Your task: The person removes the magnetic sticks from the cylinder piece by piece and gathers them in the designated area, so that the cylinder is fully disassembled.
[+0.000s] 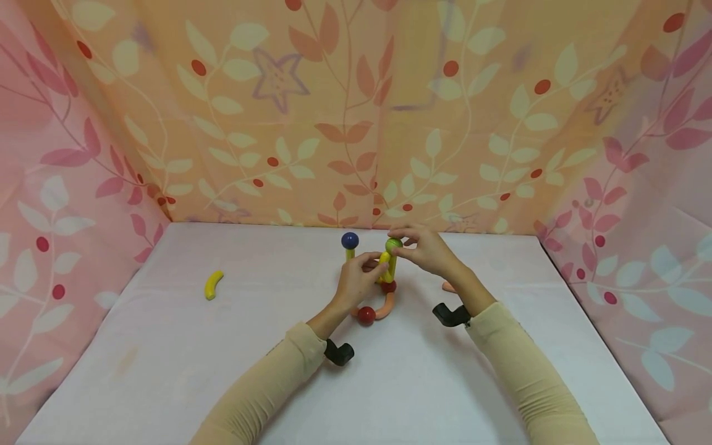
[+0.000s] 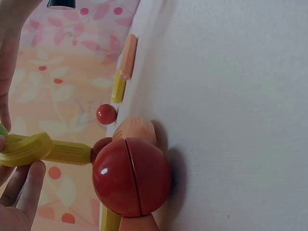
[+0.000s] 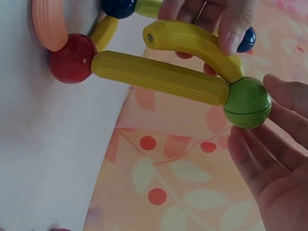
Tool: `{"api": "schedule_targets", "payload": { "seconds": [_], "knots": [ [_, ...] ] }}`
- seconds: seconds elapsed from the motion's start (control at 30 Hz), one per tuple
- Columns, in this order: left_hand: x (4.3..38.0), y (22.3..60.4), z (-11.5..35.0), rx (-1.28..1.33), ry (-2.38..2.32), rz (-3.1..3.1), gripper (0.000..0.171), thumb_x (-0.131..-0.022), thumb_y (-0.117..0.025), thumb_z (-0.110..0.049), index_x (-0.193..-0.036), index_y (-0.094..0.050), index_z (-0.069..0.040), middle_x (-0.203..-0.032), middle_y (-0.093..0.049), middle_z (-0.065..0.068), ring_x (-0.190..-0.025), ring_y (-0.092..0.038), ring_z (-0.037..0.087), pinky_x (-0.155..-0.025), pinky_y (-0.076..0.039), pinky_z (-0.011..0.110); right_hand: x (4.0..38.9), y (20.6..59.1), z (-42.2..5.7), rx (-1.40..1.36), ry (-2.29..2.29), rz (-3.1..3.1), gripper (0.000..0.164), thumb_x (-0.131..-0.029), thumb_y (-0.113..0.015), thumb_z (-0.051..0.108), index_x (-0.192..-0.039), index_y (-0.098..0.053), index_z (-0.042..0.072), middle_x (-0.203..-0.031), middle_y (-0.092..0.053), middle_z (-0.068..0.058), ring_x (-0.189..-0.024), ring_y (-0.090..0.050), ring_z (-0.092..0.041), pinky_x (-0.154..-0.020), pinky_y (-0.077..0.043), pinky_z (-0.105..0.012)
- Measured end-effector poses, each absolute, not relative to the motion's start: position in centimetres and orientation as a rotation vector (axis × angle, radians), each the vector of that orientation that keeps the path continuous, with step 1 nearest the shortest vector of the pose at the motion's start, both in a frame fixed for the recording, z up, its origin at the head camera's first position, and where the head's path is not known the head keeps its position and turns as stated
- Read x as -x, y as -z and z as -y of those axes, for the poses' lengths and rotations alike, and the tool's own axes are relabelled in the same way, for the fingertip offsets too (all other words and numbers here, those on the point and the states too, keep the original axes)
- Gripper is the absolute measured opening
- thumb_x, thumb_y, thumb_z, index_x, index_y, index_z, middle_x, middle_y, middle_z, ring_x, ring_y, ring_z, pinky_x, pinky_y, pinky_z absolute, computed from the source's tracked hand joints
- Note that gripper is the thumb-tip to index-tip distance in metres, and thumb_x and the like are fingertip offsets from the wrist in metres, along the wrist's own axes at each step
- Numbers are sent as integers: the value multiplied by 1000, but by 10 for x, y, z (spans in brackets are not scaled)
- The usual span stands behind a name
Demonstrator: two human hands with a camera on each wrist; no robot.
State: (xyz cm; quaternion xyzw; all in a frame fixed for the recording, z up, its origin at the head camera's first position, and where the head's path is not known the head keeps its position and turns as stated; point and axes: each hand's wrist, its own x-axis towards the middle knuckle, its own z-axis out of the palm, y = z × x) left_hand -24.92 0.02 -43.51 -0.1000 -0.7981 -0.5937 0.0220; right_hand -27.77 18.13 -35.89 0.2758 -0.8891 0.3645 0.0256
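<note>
A small structure of balls and rods stands on the table. My left hand (image 1: 356,283) pinches a curved yellow rod (image 3: 192,41), one end of which meets a green ball (image 3: 248,102). That ball tops a straight yellow rod (image 3: 159,77), which rises at a slant from a red ball (image 3: 70,57). With thumb and fingertips, my right hand (image 1: 427,248) holds the green ball. Lower down, a curved orange rod (image 1: 386,306) joins a nearer red ball (image 1: 366,316). Behind my left hand, a blue ball (image 1: 350,240) sits atop another rod.
Off to the left lies a curved yellow rod (image 1: 213,285). An orange piece (image 1: 448,287) shows beside my right forearm. In the left wrist view, a loose red ball (image 2: 106,114) and a yellow rod (image 2: 118,86) lie farther back. Patterned cloth (image 1: 245,123) walls the table's back and sides.
</note>
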Motion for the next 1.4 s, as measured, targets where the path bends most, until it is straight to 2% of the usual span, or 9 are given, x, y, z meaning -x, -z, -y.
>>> {"api": "schedule_targets", "payload": {
  "seconds": [0.37, 0.67, 0.9, 1.1, 1.4],
  "knots": [
    [249, 437, -2, 207, 1991, 2427, 37, -92, -68, -23, -125, -65, -6, -109, -72, 14, -96, -71, 25, -82, -59, 31, 276, 357, -177, -887, -1029, 2755, 29, -89, -70, 10, -116, -69, 0, -120, -66, -16, -108, -64, -32, -95, -53, -47],
    [250, 430, -2, 154, 2110, 2419, 34, -92, -68, -19, -121, -67, -2, -109, -71, 17, -85, -71, 22, -86, -57, 43, 278, 359, -176, -870, -1029, 2768, 27, -90, -69, 8, -116, -69, 0, -119, -66, -16, -109, -63, -32, -96, -53, -47],
    [248, 427, 0, 100, 2080, 2488, 32, -92, -68, -20, -117, -69, 0, -102, -71, 16, -81, -71, 19, -79, -60, 33, 278, 359, -178, -816, -1052, 2769, 27, -89, -69, 9, -115, -70, 2, -120, -66, -14, -107, -64, -31, -94, -54, -47],
    [248, 429, 4, 63, 2117, 2532, 34, -92, -69, -22, -118, -68, -1, -104, -70, 15, -83, -72, 18, -76, -59, 29, 279, 363, -180, -812, -1094, 2727, 26, -89, -70, 8, -114, -70, 1, -117, -67, -14, -102, -66, -31, -88, -56, -45],
    [243, 428, 14, 113, 2085, 2594, 33, -91, -69, -25, -117, -69, -4, -109, -72, 13, -87, -73, 21, -78, -60, 31, 278, 367, -180, -830, -1133, 2662, 27, -88, -70, 6, -114, -70, 0, -115, -66, -15, -99, -65, -30, -86, -57, -45]
  ]
}}
